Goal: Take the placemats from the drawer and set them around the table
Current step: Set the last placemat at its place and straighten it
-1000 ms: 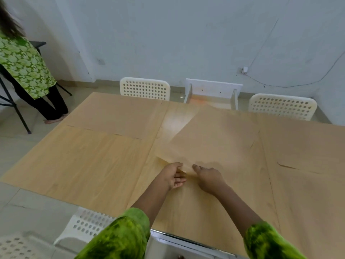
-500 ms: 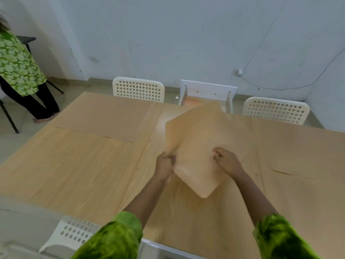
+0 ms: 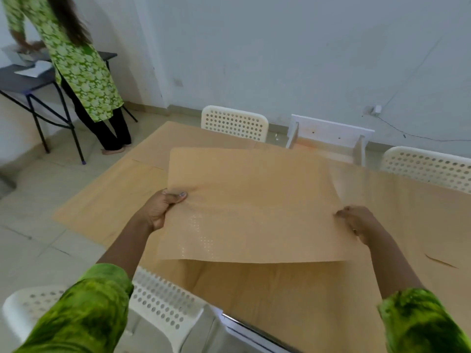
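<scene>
A person in green mottled sleeves holds a thin, tan, wood-grain rectangular placemat (image 3: 249,205) in the air above a long table (image 3: 318,301) that is covered with more tan sheets of the same look. The left hand (image 3: 163,210) grips the mat's left edge, thumb on top and fingers curled beneath; the right hand (image 3: 356,220) pinches the mat's right edge. The mat hangs between the two hands, well apart, its near edge raised off the tabletop and casting a shadow below it.

A white perforated plastic chair (image 3: 163,309) stands at the near left corner of the table, and two matching white perforated chair backs, one far centre (image 3: 234,122) and one far right (image 3: 428,166), show along the far side. Between those two, a white board-like frame (image 3: 331,131) stands on the floor near the pale wall (image 3: 280,47).

At far left a second person in a green floral tunic and black trousers (image 3: 79,67) stands facing away at a small black folding table (image 3: 20,82), where light papers lie.
</scene>
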### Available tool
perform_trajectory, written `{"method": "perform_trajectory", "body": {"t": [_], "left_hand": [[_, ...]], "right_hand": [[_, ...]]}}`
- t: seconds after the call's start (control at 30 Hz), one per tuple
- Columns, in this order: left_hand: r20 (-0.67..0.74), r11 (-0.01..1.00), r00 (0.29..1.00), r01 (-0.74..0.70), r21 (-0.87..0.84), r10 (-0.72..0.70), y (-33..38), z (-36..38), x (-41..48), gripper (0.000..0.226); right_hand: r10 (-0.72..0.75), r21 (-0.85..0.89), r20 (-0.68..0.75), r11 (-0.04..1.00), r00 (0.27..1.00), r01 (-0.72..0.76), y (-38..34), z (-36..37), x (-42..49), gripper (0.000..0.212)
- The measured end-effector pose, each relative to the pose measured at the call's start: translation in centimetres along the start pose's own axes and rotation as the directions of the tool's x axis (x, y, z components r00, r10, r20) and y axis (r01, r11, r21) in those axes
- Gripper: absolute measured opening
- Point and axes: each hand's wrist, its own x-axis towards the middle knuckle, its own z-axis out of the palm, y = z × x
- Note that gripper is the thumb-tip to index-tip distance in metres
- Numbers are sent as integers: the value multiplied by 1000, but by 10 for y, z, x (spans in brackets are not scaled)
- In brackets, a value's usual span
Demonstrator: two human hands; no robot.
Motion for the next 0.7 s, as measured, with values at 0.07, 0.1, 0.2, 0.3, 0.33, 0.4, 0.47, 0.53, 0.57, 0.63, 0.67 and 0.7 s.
{"method": "perform_trajectory", "body": {"t": [0.07, 0.1, 0.2, 0.3, 0.33, 0.4, 0.47, 0.53, 0.57, 0.63, 0.67, 0.7], "left_hand": [[-8, 1000, 1000, -2, 15, 2, 8, -30, -9, 16], [-14, 1000, 1000, -4, 16, 5, 11, -46, -14, 16], [-36, 1000, 999, -15, -14, 14, 23, -89, -26, 16], [-30, 996, 999, -24, -83, 21, 30, -140, -42, 27], [-22, 997, 1000, -22, -75, 21, 31, -154, -47, 34], [-20, 999, 1000, -13, 36, 14, 31, -186, -60, 45], [-46, 985, 999, -10, 175, 18, 32, -211, -70, 41], [-114, 962, 992, -21, 271, 54, 32, -230, -72, 39], [-145, 943, 986, -31, 331, 83, 32, -239, -71, 41], [-182, 886, 973, -43, 462, 142, 34, -255, -66, 42], [-196, 852, 966, -43, 521, 169, 34, -261, -62, 42], [-205, 823, 959, -45, 567, 194, 35, -266, -58, 44]], "right_hand": [[-8, 109, 52, 994, 999, 2, -1, 24, -14, 20], [-20, 157, 62, 988, 998, 10, 0, 37, -20, 20], [-45, 282, 41, 959, 998, 32, -2, 77, -49, 21], [-32, 356, 7, 934, 999, 27, 2, 126, -84, 22], [-22, 377, -10, 926, 1000, 24, 4, 139, -96, 22], [9, 406, -47, 914, 999, 11, 10, 170, -118, 22], [59, 422, -59, 906, 997, -29, 18, 200, -139, 22], [112, 434, -66, 898, 991, -73, 21, 224, -157, 23], [137, 447, -74, 890, 988, -90, 22, 236, -163, 23], [163, 441, -90, 891, 982, -108, 19, 257, -174, 20], [173, 443, -94, 889, 981, -114, 17, 266, -178, 18], [181, 452, -100, 885, 978, -117, 15, 274, -180, 18]]}}
